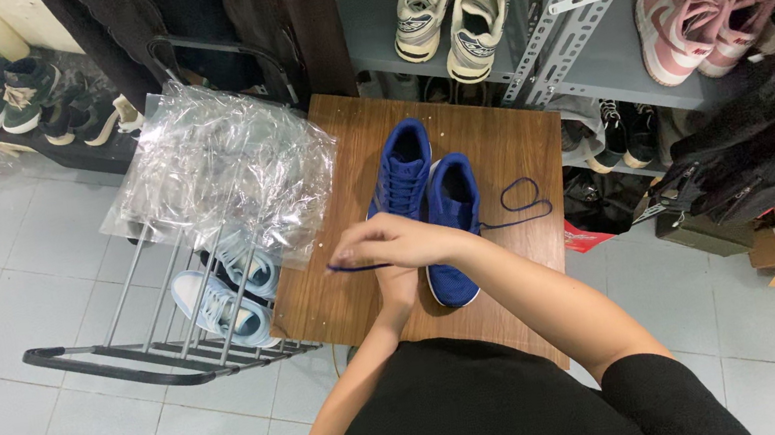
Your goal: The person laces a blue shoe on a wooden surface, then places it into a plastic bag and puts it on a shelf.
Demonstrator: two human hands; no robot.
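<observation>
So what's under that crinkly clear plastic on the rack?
Under the clear plastic, a pair of light blue shoes shows on the metal rack. Anything further beneath the plastic is covered by glare and folds.

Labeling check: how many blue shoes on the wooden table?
2. The left blue shoe lies near the middle of the table; the right blue shoe is beside it, its near end partly hidden behind the hands. No others seen there.

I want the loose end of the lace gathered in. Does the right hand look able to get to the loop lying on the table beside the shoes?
Probably yes. The lace loop lies bare on the wooden table, right of the blue shoes. The right hand is crossed over the left hand, pinching lace, so it would have to let go.
</observation>
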